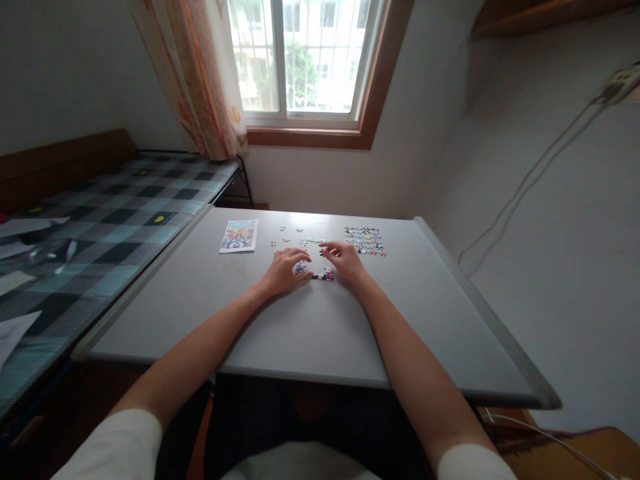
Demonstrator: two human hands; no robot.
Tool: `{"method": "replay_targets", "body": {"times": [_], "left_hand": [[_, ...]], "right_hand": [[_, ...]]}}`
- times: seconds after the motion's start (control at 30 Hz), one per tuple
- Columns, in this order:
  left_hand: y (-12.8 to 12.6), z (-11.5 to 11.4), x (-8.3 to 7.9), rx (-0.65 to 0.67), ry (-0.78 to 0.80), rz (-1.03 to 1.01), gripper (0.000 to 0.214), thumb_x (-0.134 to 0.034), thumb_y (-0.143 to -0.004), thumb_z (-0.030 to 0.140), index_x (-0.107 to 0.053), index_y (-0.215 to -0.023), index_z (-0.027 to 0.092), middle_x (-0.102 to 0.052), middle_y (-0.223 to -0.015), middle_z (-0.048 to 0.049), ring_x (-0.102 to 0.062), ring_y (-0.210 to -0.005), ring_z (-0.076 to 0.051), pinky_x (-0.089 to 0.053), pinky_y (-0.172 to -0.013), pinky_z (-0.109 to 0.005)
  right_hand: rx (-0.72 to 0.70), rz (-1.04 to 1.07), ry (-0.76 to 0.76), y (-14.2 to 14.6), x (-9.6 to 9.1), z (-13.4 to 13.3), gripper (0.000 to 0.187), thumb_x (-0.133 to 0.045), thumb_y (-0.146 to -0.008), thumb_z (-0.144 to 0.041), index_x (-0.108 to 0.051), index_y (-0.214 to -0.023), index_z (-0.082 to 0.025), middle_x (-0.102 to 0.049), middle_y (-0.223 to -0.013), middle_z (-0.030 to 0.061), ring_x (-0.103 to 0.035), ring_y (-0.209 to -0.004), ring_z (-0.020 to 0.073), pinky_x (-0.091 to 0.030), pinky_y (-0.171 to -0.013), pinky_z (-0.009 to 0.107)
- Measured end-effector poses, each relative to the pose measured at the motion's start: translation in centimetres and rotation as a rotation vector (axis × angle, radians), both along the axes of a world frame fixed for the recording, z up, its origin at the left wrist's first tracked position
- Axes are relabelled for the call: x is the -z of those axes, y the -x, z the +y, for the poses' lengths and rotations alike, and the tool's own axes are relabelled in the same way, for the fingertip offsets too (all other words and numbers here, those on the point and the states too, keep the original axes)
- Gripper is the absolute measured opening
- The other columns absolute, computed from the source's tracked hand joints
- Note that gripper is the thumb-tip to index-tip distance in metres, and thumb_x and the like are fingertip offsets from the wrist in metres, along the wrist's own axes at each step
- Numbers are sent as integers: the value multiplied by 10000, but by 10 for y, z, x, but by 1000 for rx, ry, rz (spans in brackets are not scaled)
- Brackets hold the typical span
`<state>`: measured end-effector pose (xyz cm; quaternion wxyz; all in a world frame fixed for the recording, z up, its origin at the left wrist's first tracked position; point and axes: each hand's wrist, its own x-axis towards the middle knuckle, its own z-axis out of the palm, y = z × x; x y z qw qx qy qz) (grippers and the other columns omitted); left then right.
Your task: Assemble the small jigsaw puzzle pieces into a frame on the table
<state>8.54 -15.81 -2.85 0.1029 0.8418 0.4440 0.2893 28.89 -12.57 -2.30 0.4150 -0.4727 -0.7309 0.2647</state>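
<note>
A partly joined jigsaw puzzle (323, 275) lies on the table in front of me, its joined pieces forming a border round a bare middle. My left hand (287, 270) rests at its left side, thumb and fingers apart, touching or close to the lower left edge. On the right side, my right hand (345, 259) has thumb and forefinger pinched on a small puzzle piece (321, 252) over the inner part of the border. Both hands partly cover the side edges. Several loose puzzle pieces (287, 240) lie beyond my left hand.
Rows of loose puzzle pieces (363, 240) are spread at the right. A printed picture card (239, 237) lies at the left on the grey table (310, 327). A bed with a checked cover (165, 193) stands left of the table, and a window (315, 60) is ahead.
</note>
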Motion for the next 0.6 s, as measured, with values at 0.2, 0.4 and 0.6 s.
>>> {"method": "replay_targets", "body": {"times": [0.2, 0.4, 0.6], "left_hand": [[-2, -9, 0, 138, -3, 169, 390, -557, -845, 459, -593, -1208, 319, -535, -1342, -31, -446, -1255, -249, -246, -1065, -442], [-10, -18, -3, 271, 10, 262, 558, -542, -836, 531, -445, -1365, 385, -440, -1439, -18, -329, -1347, -290, -165, -1104, -478], [-12, -19, -5, 292, 58, 273, 536, -532, -842, 529, -454, -1358, 405, -482, -1407, -13, -363, -1326, -289, -182, -1102, -472]], "right_hand": [[-41, -64, 166, -21, -2, 6, 115, -665, -726, -184, -726, -815, -145, -712, -750, 54, -642, -680, 139, -495, -678, 244], [-94, -166, 225, -27, -2, 3, 129, -655, -724, -164, -729, -827, -139, -720, -765, 56, -644, -695, 140, -491, -662, 229], [-76, -179, 225, -27, 0, 4, 116, -649, -724, -159, -728, -807, -139, -710, -730, 49, -632, -676, 132, -478, -637, 213]]}}
